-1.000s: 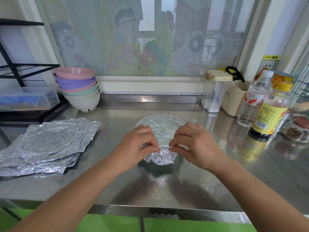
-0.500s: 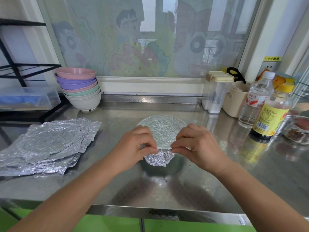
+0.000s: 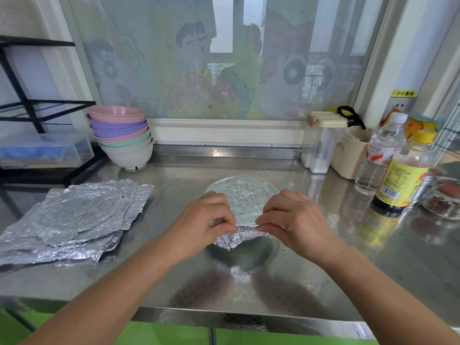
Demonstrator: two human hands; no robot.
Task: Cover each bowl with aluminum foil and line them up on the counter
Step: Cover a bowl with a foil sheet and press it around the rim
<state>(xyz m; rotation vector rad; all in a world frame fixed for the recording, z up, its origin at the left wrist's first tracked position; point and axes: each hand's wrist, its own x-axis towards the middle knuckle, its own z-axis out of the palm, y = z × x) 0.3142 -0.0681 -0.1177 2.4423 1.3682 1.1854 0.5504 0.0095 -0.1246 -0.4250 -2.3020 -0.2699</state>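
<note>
Crinkled silver foil (image 3: 242,199) lies stretched as a round, flat skin over the mouth of a bowl (image 3: 246,250) that stands upright at the centre of the frame on the steel counter (image 3: 249,290). The foil's near edge is gathered into a creased ridge running left to right, and a rumpled flap hangs from it down the bowl's near wall (only that dark wall shows below the flap). The left hand (image 3: 199,226) pinches the ridge's left end between thumb and curled fingers. The right hand (image 3: 300,224) pinches the right end the same way, thumbs close together.

At left centre loose sheets (image 3: 74,217) lie flat in a pile, wrinkled and ragged-edged, some pressed with circular marks, well apart from the bowl. Behind them, upper left, a stack (image 3: 122,139) of pink, lilac, mint and cream bowls (the lowest one ribbed) sits near the back ledge (image 3: 224,151).

At right stand a clear canister (image 3: 321,148), a beige tub (image 3: 348,158), a water bottle (image 3: 378,158), a sauce bottle (image 3: 400,180) and a jar (image 3: 443,202).

Brushed steel shows between the bowl and the ledge, and from the bowl forward to the counter's front lip at the bottom.
</note>
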